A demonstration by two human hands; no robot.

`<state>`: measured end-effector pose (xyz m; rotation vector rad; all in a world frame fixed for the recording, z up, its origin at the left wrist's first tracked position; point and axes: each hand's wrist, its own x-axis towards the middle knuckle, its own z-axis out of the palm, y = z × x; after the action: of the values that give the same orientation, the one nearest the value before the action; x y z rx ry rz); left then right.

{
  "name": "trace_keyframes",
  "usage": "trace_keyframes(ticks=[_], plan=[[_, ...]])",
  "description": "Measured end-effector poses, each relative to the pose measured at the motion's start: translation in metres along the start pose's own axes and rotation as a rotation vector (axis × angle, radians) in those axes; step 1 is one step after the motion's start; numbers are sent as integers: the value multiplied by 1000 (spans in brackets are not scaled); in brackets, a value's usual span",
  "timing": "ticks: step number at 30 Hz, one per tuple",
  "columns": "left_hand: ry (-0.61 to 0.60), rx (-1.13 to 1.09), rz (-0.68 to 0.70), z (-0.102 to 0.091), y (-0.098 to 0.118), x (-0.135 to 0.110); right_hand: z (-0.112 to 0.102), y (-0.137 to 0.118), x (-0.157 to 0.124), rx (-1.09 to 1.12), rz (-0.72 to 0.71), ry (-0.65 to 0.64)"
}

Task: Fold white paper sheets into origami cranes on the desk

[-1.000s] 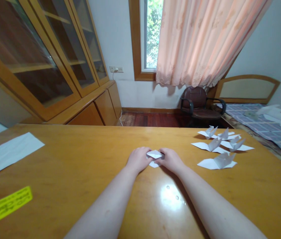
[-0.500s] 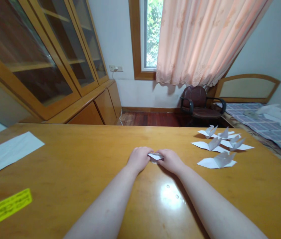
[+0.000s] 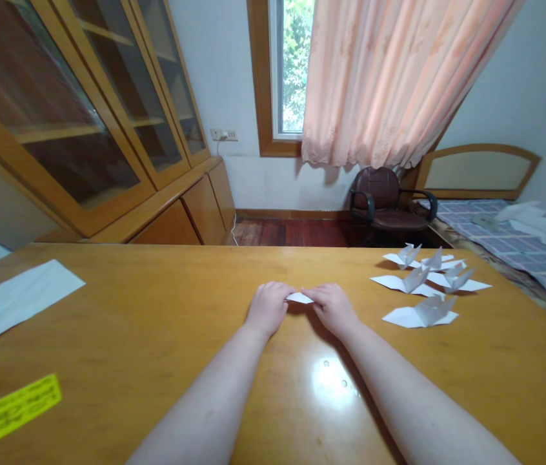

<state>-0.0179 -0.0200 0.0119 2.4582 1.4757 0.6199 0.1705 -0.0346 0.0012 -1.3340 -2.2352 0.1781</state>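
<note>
Between my two hands, just over the wooden table, is a small piece of folded white paper. My left hand pinches its left end, fingers curled and closed. At the other end my right hand grips the paper, its thumb and fingers closed along the edge. Much of the paper is hidden by the fingers. To the right stand several folded white paper cranes with spread wings.
White paper sheets lie at the table's left. A yellow label with dark writing is at the near left. Beyond the table are a glass-fronted cabinet, a brown office chair and a bed.
The folded paper has tilted, so only a thin white strip shows between my hands. My right thumb has shifted up onto the paper's edge. The cranes have stayed in place.
</note>
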Motion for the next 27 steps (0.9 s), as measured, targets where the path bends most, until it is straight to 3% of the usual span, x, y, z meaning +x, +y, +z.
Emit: trace_keyframes(ticks=[3,5,8,12,15,20,27], plan=[[139,3,62,-4,0,-3,0,2,-2,-34,-129,179],[186,22,84,-5,-1,-4,1,4,-3,-51,-164,197],[152,68,53,-3,-3,-2,6,6,-1,-23,-155,78],[-17,107,9,5,-8,1,13,6,1,76,-144,-192],[-47,116,-29,10,-12,1,12,2,2,122,-116,-305],[-53,134,-60,16,-10,-1,8,-5,-1,96,-72,-378],[-200,119,-38,19,-4,-3,12,-2,0,4,65,-310]])
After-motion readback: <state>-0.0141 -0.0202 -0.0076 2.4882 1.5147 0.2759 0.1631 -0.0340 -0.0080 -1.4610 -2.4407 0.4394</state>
